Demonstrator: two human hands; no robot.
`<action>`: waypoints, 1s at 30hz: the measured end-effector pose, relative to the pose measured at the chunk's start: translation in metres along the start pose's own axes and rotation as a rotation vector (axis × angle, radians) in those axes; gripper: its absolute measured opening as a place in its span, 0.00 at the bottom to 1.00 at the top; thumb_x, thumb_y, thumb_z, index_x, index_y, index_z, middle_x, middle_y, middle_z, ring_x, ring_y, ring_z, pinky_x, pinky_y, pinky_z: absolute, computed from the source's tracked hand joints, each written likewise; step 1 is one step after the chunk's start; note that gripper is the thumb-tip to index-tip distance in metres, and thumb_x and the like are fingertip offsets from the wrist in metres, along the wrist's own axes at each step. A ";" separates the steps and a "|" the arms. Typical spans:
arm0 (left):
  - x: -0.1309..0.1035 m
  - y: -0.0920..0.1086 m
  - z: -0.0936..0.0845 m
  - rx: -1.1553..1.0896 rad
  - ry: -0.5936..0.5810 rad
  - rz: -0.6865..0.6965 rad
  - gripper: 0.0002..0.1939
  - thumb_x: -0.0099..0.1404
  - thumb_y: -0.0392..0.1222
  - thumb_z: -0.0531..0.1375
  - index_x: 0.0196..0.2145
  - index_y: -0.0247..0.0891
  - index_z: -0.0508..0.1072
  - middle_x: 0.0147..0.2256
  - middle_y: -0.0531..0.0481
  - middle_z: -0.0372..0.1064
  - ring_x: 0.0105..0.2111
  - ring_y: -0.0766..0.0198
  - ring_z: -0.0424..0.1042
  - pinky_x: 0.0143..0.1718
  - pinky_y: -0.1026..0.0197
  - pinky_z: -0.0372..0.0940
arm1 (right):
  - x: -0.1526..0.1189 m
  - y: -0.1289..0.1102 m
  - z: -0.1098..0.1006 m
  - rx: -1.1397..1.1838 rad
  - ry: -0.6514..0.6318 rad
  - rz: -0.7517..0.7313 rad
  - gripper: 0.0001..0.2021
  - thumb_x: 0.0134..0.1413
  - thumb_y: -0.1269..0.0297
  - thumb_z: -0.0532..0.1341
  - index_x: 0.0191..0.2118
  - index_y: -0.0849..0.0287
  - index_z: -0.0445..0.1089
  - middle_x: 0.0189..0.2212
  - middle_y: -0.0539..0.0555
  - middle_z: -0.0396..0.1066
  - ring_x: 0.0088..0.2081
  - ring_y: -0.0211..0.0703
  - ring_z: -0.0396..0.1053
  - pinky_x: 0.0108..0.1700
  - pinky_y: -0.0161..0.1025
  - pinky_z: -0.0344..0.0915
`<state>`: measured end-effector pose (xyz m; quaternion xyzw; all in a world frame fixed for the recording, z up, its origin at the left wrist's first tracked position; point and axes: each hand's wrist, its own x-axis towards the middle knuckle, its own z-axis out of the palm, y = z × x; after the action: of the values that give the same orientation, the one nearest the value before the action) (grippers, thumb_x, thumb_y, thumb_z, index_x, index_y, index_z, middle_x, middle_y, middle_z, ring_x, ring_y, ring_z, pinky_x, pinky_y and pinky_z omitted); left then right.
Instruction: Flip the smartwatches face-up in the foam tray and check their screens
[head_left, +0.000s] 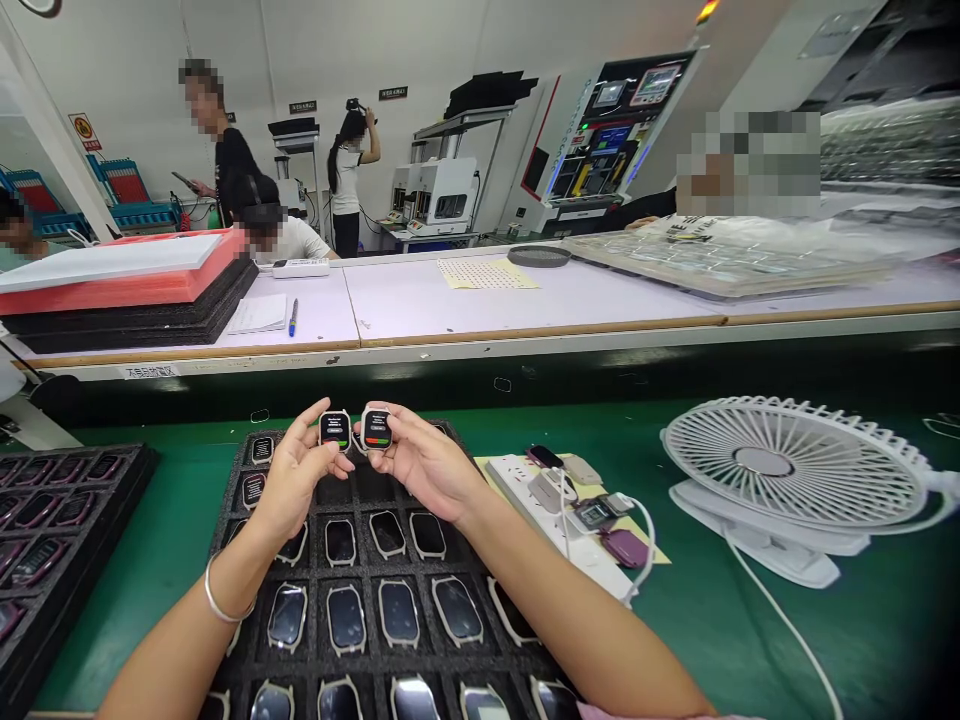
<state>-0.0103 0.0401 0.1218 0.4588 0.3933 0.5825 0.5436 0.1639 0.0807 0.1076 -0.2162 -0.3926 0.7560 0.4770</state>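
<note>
My left hand grips a strapless smartwatch with a pale case and a lit screen showing white text and a green mark. In my right hand is a second smartwatch, lit as well, with a red and green bar low on its display. Both are held side by side, faces toward me, above the far part of a black foam tray. Rows of similar watch bodies lie in its compartments, mostly with dark screens. My forearms hide some compartments.
Left stands another foam tray of purple-cased watches. On the right are a white power strip with cables and several small devices, then a white fan. A raised shelf runs across; people and machines are beyond.
</note>
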 end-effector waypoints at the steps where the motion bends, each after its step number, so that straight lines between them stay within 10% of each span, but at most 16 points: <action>1: 0.000 -0.001 0.000 0.014 -0.008 0.010 0.33 0.59 0.42 0.66 0.61 0.37 0.63 0.39 0.50 0.73 0.29 0.67 0.74 0.33 0.62 0.69 | -0.001 0.000 0.001 -0.005 -0.008 -0.006 0.19 0.52 0.54 0.71 0.47 0.56 0.72 0.37 0.53 0.75 0.29 0.38 0.70 0.33 0.37 0.64; 30: -0.001 -0.004 -0.006 0.010 -0.020 0.148 0.23 0.60 0.37 0.64 0.54 0.39 0.71 0.39 0.49 0.77 0.30 0.64 0.78 0.35 0.61 0.74 | -0.007 0.000 0.002 -0.217 -0.094 -0.162 0.20 0.51 0.67 0.67 0.51 0.54 0.70 0.38 0.50 0.74 0.33 0.40 0.74 0.36 0.39 0.67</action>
<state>-0.0147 0.0401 0.1163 0.4951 0.3560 0.6145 0.5005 0.1656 0.0739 0.1088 -0.1984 -0.5099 0.6775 0.4915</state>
